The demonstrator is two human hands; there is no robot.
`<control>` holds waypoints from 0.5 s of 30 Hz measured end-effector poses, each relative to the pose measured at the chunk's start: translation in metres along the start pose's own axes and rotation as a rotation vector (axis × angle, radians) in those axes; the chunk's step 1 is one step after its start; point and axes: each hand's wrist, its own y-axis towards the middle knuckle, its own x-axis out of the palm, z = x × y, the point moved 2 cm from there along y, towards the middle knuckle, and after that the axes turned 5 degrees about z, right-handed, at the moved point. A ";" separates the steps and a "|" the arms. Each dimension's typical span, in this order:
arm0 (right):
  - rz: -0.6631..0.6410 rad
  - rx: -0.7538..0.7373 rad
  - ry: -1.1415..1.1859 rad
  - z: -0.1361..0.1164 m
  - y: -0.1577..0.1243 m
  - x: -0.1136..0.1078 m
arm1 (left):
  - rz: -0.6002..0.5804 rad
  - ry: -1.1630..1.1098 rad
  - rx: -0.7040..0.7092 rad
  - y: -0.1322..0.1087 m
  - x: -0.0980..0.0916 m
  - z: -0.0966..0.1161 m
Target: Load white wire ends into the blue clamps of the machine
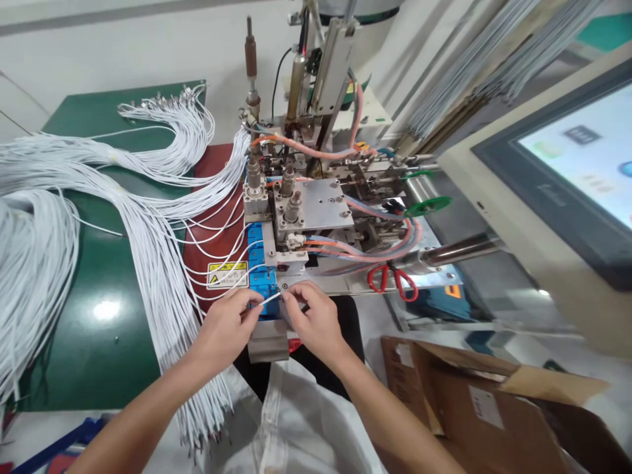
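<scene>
A thin white cable point(270, 299) stretches between my two hands, just over the near end of a row of blue fixture blocks point(261, 280). My left hand point(230, 326) pinches it between thumb and fingers. At the cable's tip, my right hand point(313, 315) is closed with thumb and forefinger together. Several more white cables run from the blue blocks into a large bundle point(153, 276) on the left. Behind the hands stands a metal machine point(316, 207) with cylinders and orange and grey air hoses.
A green board point(99, 329) carries more white cable bundles point(34, 283). Red-handled scissors point(392, 280) lie on the machine's right side, near a green-flanged spool point(422, 196). A touch screen point(582, 151) juts in at right. Open cardboard boxes point(484, 408) stand below it.
</scene>
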 end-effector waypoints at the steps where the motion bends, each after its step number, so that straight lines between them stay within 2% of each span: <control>1: -0.016 0.027 -0.014 0.002 0.001 0.001 | 0.001 0.060 0.057 0.003 -0.002 0.000; 5: -0.076 0.048 -0.075 0.005 0.002 0.006 | 0.006 0.139 0.140 0.012 -0.004 -0.004; 9: -0.102 0.067 -0.125 0.004 0.002 0.007 | 0.023 0.148 0.114 0.016 -0.001 -0.011; 15: -0.169 0.182 -0.120 0.007 0.008 0.009 | 0.018 0.211 0.081 0.018 0.001 -0.014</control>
